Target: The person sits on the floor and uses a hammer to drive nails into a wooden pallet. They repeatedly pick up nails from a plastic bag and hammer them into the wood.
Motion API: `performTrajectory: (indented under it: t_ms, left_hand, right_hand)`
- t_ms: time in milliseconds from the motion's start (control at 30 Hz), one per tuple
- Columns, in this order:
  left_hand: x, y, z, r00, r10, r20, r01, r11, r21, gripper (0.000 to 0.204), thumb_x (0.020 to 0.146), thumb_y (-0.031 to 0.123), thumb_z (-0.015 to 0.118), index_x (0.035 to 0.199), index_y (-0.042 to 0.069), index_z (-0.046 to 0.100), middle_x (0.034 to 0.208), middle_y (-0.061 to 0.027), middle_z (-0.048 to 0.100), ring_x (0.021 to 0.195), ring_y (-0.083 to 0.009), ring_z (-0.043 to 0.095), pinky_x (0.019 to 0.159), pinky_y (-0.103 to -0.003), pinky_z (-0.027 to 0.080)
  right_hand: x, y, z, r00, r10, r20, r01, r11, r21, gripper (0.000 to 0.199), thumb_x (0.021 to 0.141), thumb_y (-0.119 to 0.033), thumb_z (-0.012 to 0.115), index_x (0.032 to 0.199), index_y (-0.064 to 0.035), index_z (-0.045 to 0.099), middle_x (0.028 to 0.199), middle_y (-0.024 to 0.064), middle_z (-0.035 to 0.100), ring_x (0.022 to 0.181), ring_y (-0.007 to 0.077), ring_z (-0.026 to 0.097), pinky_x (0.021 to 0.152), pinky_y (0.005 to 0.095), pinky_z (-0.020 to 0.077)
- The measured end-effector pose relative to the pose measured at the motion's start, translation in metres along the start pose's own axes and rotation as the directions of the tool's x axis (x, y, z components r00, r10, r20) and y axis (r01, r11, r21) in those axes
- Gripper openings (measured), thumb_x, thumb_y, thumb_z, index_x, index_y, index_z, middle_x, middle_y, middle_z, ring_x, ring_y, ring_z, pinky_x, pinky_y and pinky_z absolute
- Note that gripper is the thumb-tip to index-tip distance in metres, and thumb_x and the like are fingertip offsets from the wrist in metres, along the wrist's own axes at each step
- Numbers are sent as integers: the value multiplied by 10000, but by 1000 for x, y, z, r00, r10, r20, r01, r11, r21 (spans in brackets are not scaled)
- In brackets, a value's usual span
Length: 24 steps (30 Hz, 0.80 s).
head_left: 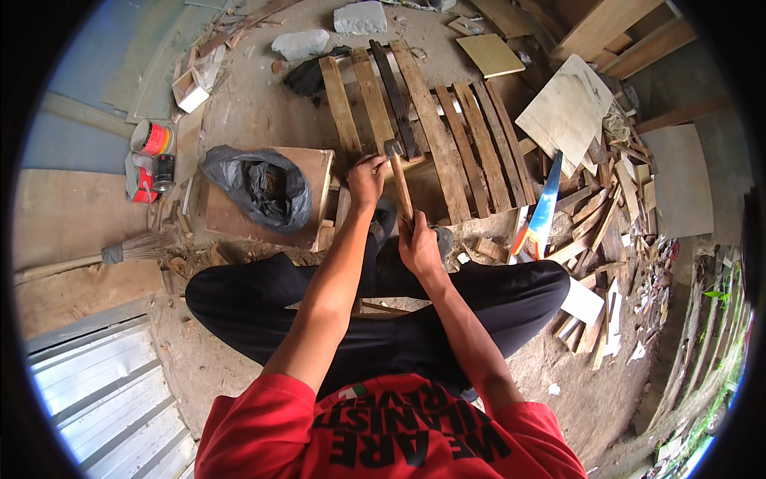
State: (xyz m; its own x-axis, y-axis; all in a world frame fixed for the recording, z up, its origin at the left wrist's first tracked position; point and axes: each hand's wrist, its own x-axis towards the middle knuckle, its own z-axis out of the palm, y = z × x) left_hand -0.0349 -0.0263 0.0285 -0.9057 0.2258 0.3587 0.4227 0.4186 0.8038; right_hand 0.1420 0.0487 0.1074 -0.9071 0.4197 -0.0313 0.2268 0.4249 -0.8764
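Note:
My right hand (418, 243) grips the wooden handle of a hammer (399, 180), whose metal head rests at the near edge of a slatted wooden pallet (447, 128). My left hand (365, 177) is closed right beside the hammer head, pinching something too small to make out against a slat. I squat over the ground with dark trousers and a red shirt.
A black plastic bag (259, 188) lies on a wooden box (315, 172) to the left. Paint tins (152, 137) and a broom (120, 254) lie further left. A blue-handled saw (544, 209) and wood offcuts (606, 207) lie right. Stone blocks (359, 17) sit beyond the pallet.

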Motion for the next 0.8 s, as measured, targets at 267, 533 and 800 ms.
performTrajectory:
  t_ms: [267, 533, 800]
  left_hand:
    - [1, 1, 3, 1000, -12, 15, 12, 1000, 17, 182, 866, 158, 682, 990, 38, 741, 994, -123, 710, 912, -320, 683, 813, -370, 539]
    - [-20, 2, -2, 997, 33, 75, -45, 985, 166, 217, 895, 106, 647, 1095, 57, 714, 1077, -114, 654, 953, -291, 667, 821, -351, 527]
    - [-28, 3, 1, 997, 53, 53, -61, 986, 156, 255, 905, 172, 638, 1142, 95, 691, 1118, -92, 610, 967, -305, 651, 796, -391, 547]
  right_hand:
    - [-1, 12, 4, 999, -38, -31, 37, 999, -35, 227, 969, -157, 581, 1048, -2, 435, 731, 315, 619, 727, 526, 609, 565, 568, 461]
    - [0, -6, -2, 1000, 15, -11, -15, 1000, -1, 245, 1012, -230, 543, 1030, 3, 470, 738, 310, 619, 754, 529, 612, 577, 542, 461]
    - [1, -13, -6, 999, -44, 7, 44, 999, 3, 263, 1029, -240, 517, 1039, 18, 471, 733, 297, 602, 711, 513, 618, 551, 501, 451]
